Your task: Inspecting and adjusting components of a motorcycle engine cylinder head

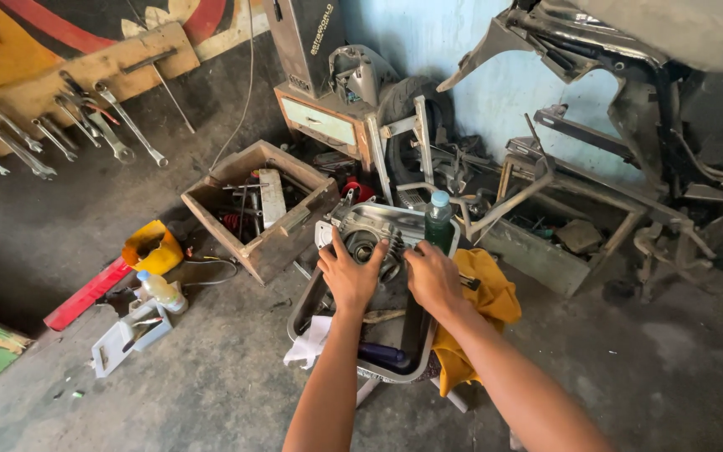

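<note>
Both my hands reach down into a grey metal tray (305,308) on the workshop floor. My left hand (350,273) rests with spread fingers on a grey metal engine part (370,230) standing in the tray. My right hand (433,276) lies on the same part's right side, fingers curled over it. A dark green bottle (438,221) with a pale blue cap stands at the tray's far right corner, just beyond my right hand. A yellow cloth (489,295) hangs off the tray's right side. A dark blue tool handle (383,353) lies in the tray's near end.
A wooden box (259,206) of tools and springs sits left of the tray. Wrenches (52,138) hang on a board at the left. A yellow container (152,248), a small bottle (161,290) and a white tray (120,340) lie on the floor. A stripped motorcycle frame (629,100) stands right.
</note>
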